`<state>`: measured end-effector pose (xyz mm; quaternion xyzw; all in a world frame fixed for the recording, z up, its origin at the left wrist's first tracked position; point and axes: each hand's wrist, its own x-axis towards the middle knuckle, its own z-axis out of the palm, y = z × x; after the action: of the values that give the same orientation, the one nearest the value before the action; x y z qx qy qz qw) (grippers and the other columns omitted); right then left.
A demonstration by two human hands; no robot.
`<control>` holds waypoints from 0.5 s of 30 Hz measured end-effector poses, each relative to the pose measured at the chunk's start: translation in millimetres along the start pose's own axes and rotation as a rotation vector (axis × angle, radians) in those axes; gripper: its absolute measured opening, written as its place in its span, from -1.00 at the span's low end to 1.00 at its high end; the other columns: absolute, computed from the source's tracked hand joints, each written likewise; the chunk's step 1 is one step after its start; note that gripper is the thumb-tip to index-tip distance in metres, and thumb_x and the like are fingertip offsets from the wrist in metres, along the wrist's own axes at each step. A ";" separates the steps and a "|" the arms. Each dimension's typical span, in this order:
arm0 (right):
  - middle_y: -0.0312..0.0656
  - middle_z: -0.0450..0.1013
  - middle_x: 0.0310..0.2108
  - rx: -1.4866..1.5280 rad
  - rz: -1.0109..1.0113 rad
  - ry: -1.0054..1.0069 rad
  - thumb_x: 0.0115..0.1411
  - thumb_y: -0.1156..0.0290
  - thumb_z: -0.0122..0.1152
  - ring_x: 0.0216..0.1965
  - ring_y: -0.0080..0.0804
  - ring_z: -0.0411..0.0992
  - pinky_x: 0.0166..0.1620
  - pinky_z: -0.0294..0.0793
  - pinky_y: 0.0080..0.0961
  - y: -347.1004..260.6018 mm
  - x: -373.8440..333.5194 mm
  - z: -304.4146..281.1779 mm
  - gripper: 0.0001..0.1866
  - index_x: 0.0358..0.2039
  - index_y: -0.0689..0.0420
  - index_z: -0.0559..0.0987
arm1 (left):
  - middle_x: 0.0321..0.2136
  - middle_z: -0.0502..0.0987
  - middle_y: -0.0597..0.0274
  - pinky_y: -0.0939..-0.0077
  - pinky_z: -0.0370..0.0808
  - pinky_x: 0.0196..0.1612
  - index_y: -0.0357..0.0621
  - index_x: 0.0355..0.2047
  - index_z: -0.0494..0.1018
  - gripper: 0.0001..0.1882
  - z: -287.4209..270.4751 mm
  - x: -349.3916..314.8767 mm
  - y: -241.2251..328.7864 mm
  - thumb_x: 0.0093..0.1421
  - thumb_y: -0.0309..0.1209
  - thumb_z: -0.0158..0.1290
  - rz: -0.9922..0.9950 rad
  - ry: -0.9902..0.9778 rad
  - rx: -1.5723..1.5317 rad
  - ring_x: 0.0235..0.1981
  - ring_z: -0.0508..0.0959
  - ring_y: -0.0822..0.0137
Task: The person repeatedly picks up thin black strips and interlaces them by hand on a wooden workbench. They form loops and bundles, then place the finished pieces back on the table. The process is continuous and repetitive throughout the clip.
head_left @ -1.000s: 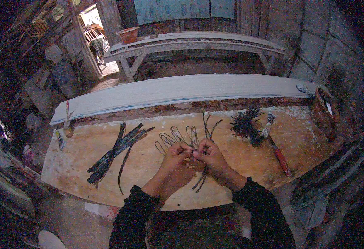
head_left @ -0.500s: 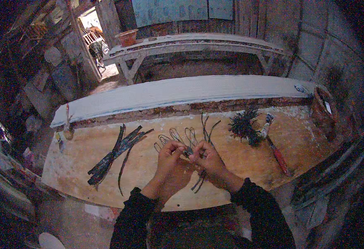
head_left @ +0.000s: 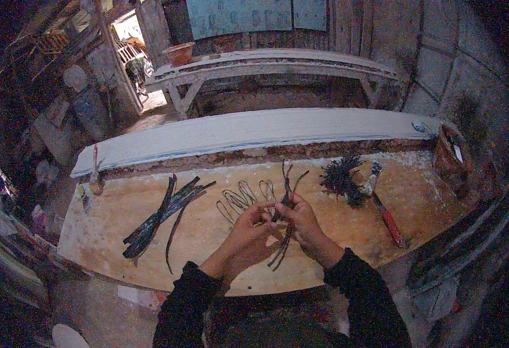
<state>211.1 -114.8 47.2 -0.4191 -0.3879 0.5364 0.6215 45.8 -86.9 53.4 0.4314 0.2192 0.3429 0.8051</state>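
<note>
My left hand [head_left: 251, 235] and my right hand [head_left: 304, 226] meet above the middle of a plywood board [head_left: 208, 264], fingertips pinched together. Between them is a small dark piece [head_left: 276, 216], mostly covered by the fingers. Several thin wire loops [head_left: 244, 191] lie just beyond my left hand. Thin black strips [head_left: 287, 177] lie on the board, passing behind my right hand and showing again below it. To the left rests a crossed bundle of wider black strips [head_left: 164, 216], with one curved strip [head_left: 176, 238] beside it.
Right of my hands sit a bushy black clump [head_left: 344, 178] and a red-handled tool [head_left: 389, 223] with a whitish head. A long pale raised surface [head_left: 254, 127] borders the board's far side. A brush-like tool [head_left: 95, 174] stands left; a brown container [head_left: 448, 153] stands right.
Both hands have shifted slightly right, toward the thin black strips. The small dark piece between the fingertips is now more covered, and more of the wire loops shows.
</note>
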 end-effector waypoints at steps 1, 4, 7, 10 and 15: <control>-0.36 0.44 -0.39 -0.021 0.012 0.008 0.20 0.42 0.25 -0.36 -0.58 0.44 -0.30 0.50 -0.59 -2.5 -1.1 0.5 -0.85 -0.28 0.07 0.44 | -0.26 0.45 0.28 0.35 0.51 -0.10 -0.10 0.15 0.27 -0.40 7.9 -4.3 5.5 0.10 -0.56 0.20 -0.076 0.017 -0.101 -0.25 0.53 0.34; -0.37 0.43 -0.38 -0.071 0.016 0.023 0.21 0.39 0.24 -0.32 -0.58 0.43 -0.24 0.46 -0.57 -9.5 -3.4 4.4 -0.85 -0.26 0.08 0.45 | -0.37 0.46 0.31 0.36 0.51 -0.15 -0.09 0.13 0.28 -0.42 -19.1 6.7 -5.4 0.10 -0.59 0.18 0.018 -0.006 0.017 -0.31 0.54 0.37; -0.37 0.43 -0.38 -0.041 -0.046 0.042 0.22 0.36 0.23 -0.32 -0.57 0.42 -0.19 0.41 -0.58 -0.5 3.0 -0.2 -0.83 -0.24 0.08 0.45 | -0.45 0.45 0.35 0.39 0.50 -0.18 -0.07 0.12 0.29 -0.43 -41.9 26.6 -8.4 0.09 -0.62 0.18 0.207 -0.072 0.378 -0.33 0.52 0.41; -0.35 0.44 -0.38 0.037 -0.064 0.071 0.22 0.36 0.22 -0.32 -0.55 0.42 -0.18 0.39 -0.57 7.5 6.6 -7.8 -0.82 -0.22 0.08 0.45 | -0.39 0.46 0.34 0.45 0.49 -0.20 -0.05 0.12 0.29 -0.39 -15.7 5.5 4.3 0.05 -0.67 0.17 0.057 -0.065 0.009 -0.34 0.51 0.44; -0.27 0.49 -0.31 0.147 0.013 0.029 0.22 0.35 0.23 -0.25 -0.49 0.45 -0.11 0.43 -0.53 -12.9 -2.6 2.5 -0.76 -0.15 0.11 0.45 | -0.35 0.44 0.30 0.39 0.48 -0.35 -0.05 0.03 0.33 -0.54 7.6 -9.6 15.5 0.10 -0.64 0.06 0.019 0.079 -0.168 -0.41 0.47 0.40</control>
<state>212.8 -118.0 60.1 -0.3825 -0.3356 0.5614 0.6527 38.7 -92.1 71.1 0.3504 0.2172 0.3843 0.8261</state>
